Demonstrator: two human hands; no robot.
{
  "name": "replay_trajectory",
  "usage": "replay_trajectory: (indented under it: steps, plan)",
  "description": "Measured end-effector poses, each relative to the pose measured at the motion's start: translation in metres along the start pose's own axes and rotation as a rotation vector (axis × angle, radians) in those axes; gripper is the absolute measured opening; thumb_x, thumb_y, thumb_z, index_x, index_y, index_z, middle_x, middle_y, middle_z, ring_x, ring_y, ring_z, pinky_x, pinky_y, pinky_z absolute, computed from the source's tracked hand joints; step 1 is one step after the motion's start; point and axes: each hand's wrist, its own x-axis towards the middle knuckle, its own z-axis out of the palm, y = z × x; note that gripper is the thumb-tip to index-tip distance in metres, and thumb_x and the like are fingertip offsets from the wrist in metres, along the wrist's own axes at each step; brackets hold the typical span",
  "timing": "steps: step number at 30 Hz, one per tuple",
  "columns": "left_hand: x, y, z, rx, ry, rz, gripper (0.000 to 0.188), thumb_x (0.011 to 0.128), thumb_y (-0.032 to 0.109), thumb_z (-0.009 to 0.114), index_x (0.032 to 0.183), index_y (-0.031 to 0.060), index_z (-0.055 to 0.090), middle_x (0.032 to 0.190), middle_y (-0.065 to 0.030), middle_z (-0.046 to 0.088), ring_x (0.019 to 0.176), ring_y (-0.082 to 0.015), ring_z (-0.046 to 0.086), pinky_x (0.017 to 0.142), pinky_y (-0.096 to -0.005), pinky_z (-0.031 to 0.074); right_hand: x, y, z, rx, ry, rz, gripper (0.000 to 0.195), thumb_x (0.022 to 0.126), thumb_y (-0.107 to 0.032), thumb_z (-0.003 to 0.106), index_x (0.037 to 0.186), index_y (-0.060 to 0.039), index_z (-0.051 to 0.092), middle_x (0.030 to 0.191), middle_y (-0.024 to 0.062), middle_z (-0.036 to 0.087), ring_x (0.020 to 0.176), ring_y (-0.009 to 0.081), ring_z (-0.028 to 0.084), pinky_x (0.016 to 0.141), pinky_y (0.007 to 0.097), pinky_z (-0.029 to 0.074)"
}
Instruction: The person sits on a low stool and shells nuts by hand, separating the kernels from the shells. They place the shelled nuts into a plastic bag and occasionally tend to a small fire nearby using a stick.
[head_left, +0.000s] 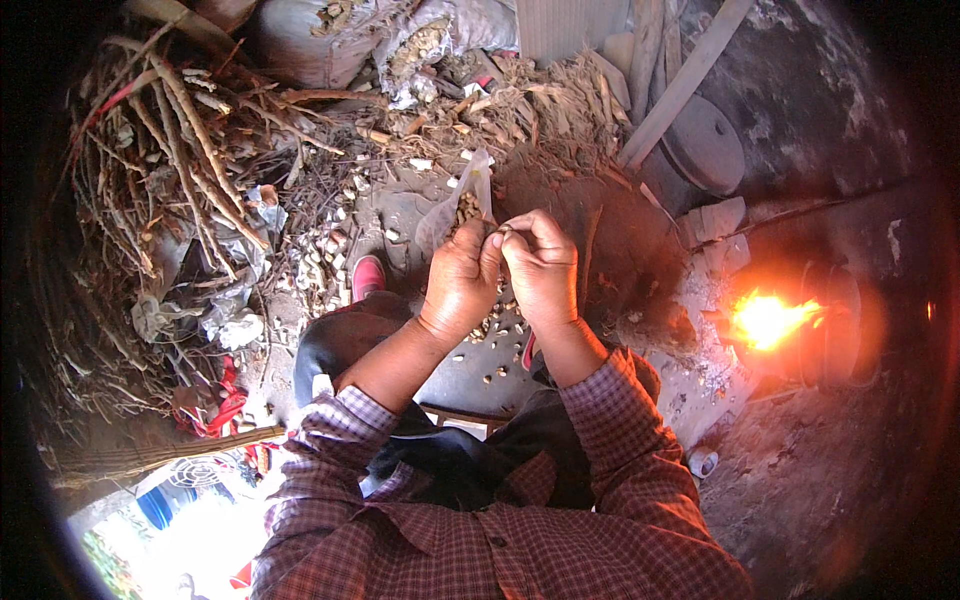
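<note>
My left hand and my right hand meet at the fingertips in front of me. Pinched between them is a small brown piece, possibly a peanut, mostly covered by the fingers. Just beyond my left hand stands a clear plastic bag, partly hidden by that hand. Peanuts in their shells show inside it. Below my hands, scattered peanuts or shells lie on the ground between my legs.
A fire burns to my right, near the dark wall. Bundled dry branches fill the left side. Corn stalk debris lies ahead. A wooden plank leans by a round lid. Cob pieces litter the ground near my pink shoe.
</note>
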Motion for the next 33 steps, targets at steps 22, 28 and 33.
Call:
replay_trajectory:
  steps: [22,28,33]
  plan:
    - [0.008,0.003,-0.001,-1.069,-0.105,-0.646,0.022,0.094,0.025,0.039,0.086,0.0086,0.051,0.059,0.0009,0.044,0.043,-0.0083,0.037,0.039,-0.021,0.028,-0.003,-0.006,0.006,0.109,-0.027,-0.04,0.01,0.08,0.007,0.049,0.079,-0.0026,0.049,0.06,0.0034,0.056,0.044,0.0086,0.054,0.038,0.0233,0.043]
    - [0.005,-0.007,0.0,-1.17,-0.152,-0.553,0.021,0.094,0.024,0.038,0.087,0.0088,0.052,0.059,-0.0001,0.044,0.042,-0.0088,0.036,0.039,-0.0206,0.027,0.0,-0.003,-0.012,0.132,-0.122,0.078,0.009,0.079,0.006,0.047,0.079,-0.0014,0.052,0.07,0.002,0.057,0.057,0.0052,0.054,0.047,0.0203,0.043]
    - [0.007,-0.008,-0.008,-0.968,-0.163,-0.525,0.023,0.095,0.024,0.038,0.086,0.0076,0.052,0.061,-0.0008,0.047,0.043,-0.007,0.036,0.039,-0.0204,0.027,-0.002,0.006,-0.018,0.173,-0.118,0.194,0.009,0.08,0.003,0.047,0.079,-0.0023,0.054,0.076,-0.0017,0.055,0.059,0.0024,0.045,0.048,0.019,0.037]
